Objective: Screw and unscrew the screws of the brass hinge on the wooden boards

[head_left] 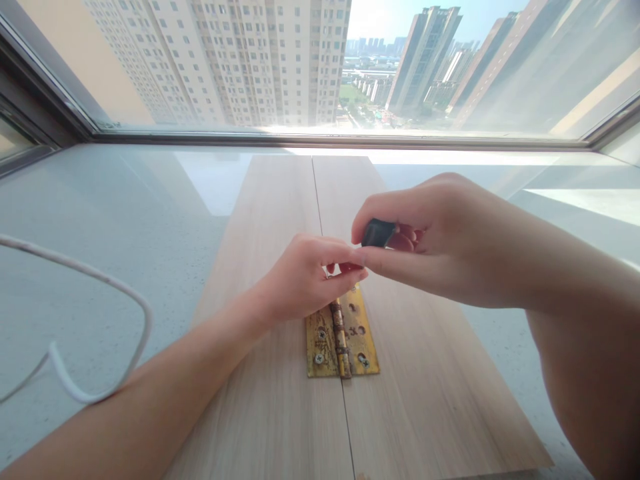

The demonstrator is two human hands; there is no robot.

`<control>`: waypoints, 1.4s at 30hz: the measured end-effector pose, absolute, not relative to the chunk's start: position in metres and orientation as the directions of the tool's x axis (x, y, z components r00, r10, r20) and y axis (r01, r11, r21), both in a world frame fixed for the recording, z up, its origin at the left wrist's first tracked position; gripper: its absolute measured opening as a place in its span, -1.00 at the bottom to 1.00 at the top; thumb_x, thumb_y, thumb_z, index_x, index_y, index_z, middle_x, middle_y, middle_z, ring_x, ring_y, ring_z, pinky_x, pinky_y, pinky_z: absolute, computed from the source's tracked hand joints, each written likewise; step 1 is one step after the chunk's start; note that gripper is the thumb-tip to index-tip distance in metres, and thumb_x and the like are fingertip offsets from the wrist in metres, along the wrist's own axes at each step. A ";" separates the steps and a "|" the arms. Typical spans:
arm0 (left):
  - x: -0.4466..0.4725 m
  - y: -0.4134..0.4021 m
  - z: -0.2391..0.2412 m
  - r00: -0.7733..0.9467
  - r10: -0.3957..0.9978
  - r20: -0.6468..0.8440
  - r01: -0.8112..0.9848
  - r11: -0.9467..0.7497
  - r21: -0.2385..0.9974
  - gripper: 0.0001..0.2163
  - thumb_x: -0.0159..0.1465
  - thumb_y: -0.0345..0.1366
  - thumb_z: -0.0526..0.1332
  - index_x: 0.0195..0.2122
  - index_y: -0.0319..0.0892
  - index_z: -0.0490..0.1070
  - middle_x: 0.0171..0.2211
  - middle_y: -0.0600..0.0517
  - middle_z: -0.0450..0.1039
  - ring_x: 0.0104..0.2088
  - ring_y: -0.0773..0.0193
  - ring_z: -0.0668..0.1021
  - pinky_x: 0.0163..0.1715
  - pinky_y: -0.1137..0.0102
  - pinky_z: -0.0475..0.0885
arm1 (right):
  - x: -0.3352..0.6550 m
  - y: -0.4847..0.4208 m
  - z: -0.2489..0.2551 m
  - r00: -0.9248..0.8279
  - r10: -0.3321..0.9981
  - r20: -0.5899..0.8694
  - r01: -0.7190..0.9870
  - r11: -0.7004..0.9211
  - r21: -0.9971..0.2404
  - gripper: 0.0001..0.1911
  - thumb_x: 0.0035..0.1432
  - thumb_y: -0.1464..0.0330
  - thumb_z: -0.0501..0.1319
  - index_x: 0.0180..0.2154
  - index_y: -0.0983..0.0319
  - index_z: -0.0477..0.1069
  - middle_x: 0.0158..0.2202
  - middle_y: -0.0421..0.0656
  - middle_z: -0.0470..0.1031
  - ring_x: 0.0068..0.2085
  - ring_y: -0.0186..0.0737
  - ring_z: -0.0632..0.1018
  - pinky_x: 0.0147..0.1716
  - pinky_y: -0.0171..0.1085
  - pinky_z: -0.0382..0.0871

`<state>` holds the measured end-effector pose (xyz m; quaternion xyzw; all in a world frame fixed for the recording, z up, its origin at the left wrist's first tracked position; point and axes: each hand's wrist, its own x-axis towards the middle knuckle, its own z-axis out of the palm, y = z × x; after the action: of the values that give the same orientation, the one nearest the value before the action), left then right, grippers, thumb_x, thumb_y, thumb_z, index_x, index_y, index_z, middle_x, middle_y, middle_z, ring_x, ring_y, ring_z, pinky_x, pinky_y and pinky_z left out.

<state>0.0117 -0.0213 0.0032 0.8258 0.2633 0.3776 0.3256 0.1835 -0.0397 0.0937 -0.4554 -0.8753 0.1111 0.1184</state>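
My right hand (445,247) is closed around the black handle of what looks like a screwdriver (377,233), its shaft hidden by my fingers. Just left of it and touching it, my left hand (297,277) is pinched over the upper part of a worn brass hinge (370,350); what its fingertips hold cannot be made out. The hinge lies flat across the seam between a left wooden board (250,393) and a right wooden board (430,400). Cross-head screws show in its lower holes, one on the left leaf (319,359) and one on the right leaf (363,361).
The boards rest on a pale speckled sill (165,253). A white cable (120,283) curls over the left side, by my left forearm. Beyond the boards runs a dark window frame (320,140), with tall buildings outside the glass.
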 end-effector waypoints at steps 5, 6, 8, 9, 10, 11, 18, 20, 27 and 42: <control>0.012 -0.022 0.004 0.550 0.690 0.470 0.152 -0.636 0.756 -0.89 0.14 -0.37 0.24 -0.51 -0.26 0.42 -0.55 0.11 0.38 -0.51 0.46 0.34 -0.50 0.54 0.26 | 0.183 -0.035 0.089 -0.521 0.841 0.145 0.803 0.541 -0.248 -0.68 0.06 0.10 0.19 -0.51 0.21 0.41 -0.67 -0.29 0.22 -0.62 -0.44 0.17 -0.61 -0.30 -0.01; 0.011 -0.022 0.004 0.552 0.687 0.473 0.150 -0.640 0.754 -0.87 0.15 -0.37 0.23 -0.53 -0.26 0.41 -0.57 0.13 0.35 -0.52 0.48 0.32 -0.51 0.54 0.25 | 0.183 -0.035 0.089 -0.517 0.841 0.158 0.808 0.540 -0.236 -0.67 0.04 0.08 0.20 -0.52 0.21 0.40 -0.68 -0.29 0.20 -0.63 -0.44 0.16 -0.61 -0.30 -0.02; 0.010 -0.022 0.004 0.563 0.677 0.473 0.163 -0.652 0.740 -0.83 0.17 -0.41 0.19 -0.57 -0.26 0.38 -0.61 0.14 0.29 -0.55 0.49 0.29 -0.54 0.55 0.21 | 0.183 -0.035 0.089 -0.526 0.828 0.193 0.799 0.559 -0.222 -0.67 0.01 0.07 0.22 -0.49 0.20 0.41 -0.68 -0.30 0.19 -0.62 -0.43 0.16 -0.61 -0.31 -0.02; 0.010 -0.022 0.004 0.569 0.675 0.470 0.176 -0.658 0.733 -0.82 0.17 -0.43 0.18 -0.58 -0.26 0.37 -0.62 0.14 0.26 -0.55 0.49 0.28 -0.55 0.54 0.20 | 0.183 -0.036 0.090 -0.539 0.817 0.206 0.787 0.576 -0.222 -0.70 0.01 0.08 0.22 -0.46 0.19 0.42 -0.67 -0.29 0.21 -0.62 -0.43 0.18 -0.61 -0.31 -0.01; 0.010 -0.022 0.004 0.575 0.673 0.464 0.186 -0.661 0.727 -0.82 0.17 -0.43 0.17 -0.58 -0.26 0.37 -0.62 0.14 0.26 -0.55 0.48 0.28 -0.55 0.54 0.20 | 0.183 -0.037 0.092 -0.553 0.807 0.209 0.775 0.590 -0.226 -0.73 0.03 0.10 0.21 -0.42 0.18 0.43 -0.65 -0.29 0.24 -0.60 -0.42 0.21 -0.61 -0.32 0.00; 0.010 -0.021 0.004 0.580 0.672 0.460 0.190 -0.661 0.726 -0.83 0.17 -0.44 0.16 -0.57 -0.26 0.38 -0.61 0.13 0.26 -0.54 0.48 0.29 -0.55 0.54 0.21 | 0.183 -0.038 0.093 -0.564 0.799 0.208 0.765 0.600 -0.235 -0.76 0.04 0.13 0.21 -0.39 0.17 0.44 -0.63 -0.29 0.26 -0.60 -0.42 0.23 -0.61 -0.32 0.01; 0.011 -0.019 0.003 0.547 0.688 0.477 0.172 -0.650 0.740 -0.89 0.12 -0.36 0.27 -0.51 -0.26 0.44 -0.57 0.11 0.35 -0.51 0.46 0.35 -0.52 0.54 0.26 | 0.181 -0.038 0.090 -0.512 0.844 0.159 0.799 0.536 -0.273 -0.72 0.06 0.13 0.19 -0.49 0.20 0.40 -0.65 -0.27 0.22 -0.59 -0.41 0.19 -0.57 -0.30 -0.02; 0.010 -0.019 0.003 0.552 0.685 0.475 0.181 -0.655 0.734 -0.86 0.13 -0.36 0.25 -0.55 -0.26 0.42 -0.59 0.13 0.33 -0.54 0.47 0.33 -0.54 0.54 0.24 | 0.181 -0.036 0.088 -0.492 0.854 0.172 0.819 0.520 -0.242 -0.68 0.03 0.09 0.21 -0.51 0.21 0.39 -0.65 -0.27 0.20 -0.58 -0.40 0.19 -0.56 -0.29 -0.02; 0.009 -0.021 0.005 0.598 0.665 0.448 0.196 -0.663 0.723 -0.87 0.14 -0.48 0.16 -0.54 -0.26 0.42 -0.60 0.13 0.31 -0.53 0.47 0.33 -0.53 0.55 0.22 | 0.182 -0.040 0.093 -0.559 0.803 0.207 0.774 0.595 -0.219 -0.77 0.04 0.14 0.21 -0.40 0.17 0.45 -0.63 -0.29 0.27 -0.59 -0.43 0.24 -0.60 -0.32 0.01; 0.009 -0.020 0.002 0.568 0.681 0.462 0.187 -0.653 0.733 -0.87 0.14 -0.42 0.21 -0.55 -0.25 0.41 -0.60 0.14 0.32 -0.54 0.48 0.32 -0.54 0.55 0.23 | 0.182 -0.041 0.095 -0.568 0.806 0.166 0.768 0.592 -0.244 -0.79 0.06 0.16 0.18 -0.40 0.16 0.44 -0.62 -0.28 0.29 -0.60 -0.42 0.24 -0.60 -0.31 -0.01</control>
<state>0.0093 -0.0197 0.0016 0.8246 0.2632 0.3830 0.3225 0.1815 -0.0413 0.0948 -0.4460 -0.8826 0.0722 0.1304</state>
